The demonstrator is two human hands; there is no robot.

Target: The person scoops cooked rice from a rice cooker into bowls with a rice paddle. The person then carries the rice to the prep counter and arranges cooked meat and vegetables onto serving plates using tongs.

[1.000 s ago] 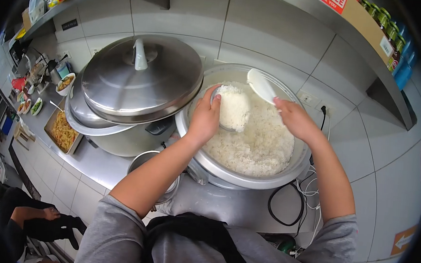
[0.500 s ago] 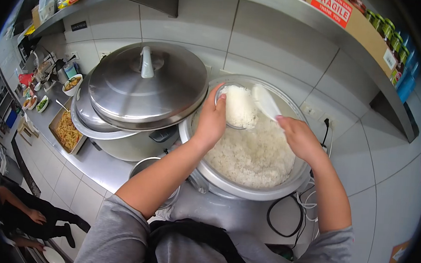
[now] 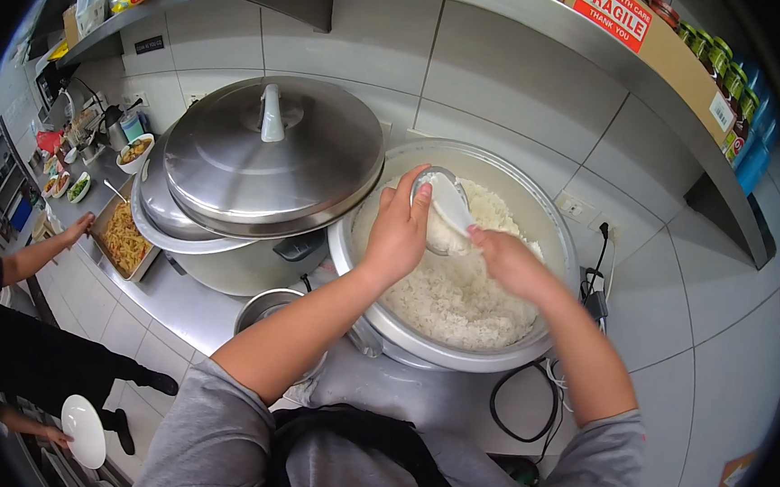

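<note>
1. Here, my left hand (image 3: 398, 230) is wrapped around a small bowl (image 3: 443, 174) with rice in it, above the big pot (image 3: 463, 361);
2. my right hand (image 3: 508, 261) grips a white paddle (image 3: 451, 204), its blade over the bowl's opening;
3. loose rice (image 3: 458, 312) lies inside the pot;
4. beside it, a metal lid (image 3: 278, 168) tops another cooker (image 3: 225, 274); a co-worker's hand (image 3: 77, 226) is at a tray (image 3: 147, 264) on the bench (image 3: 397, 398).

White paddle (image 3: 448, 202); white rice (image 3: 462, 314); silver lid (image 3: 219, 164); grey sleeve (image 3: 209, 434); black apron (image 3: 373, 426); red-and-white label (image 3: 614, 17).
</note>
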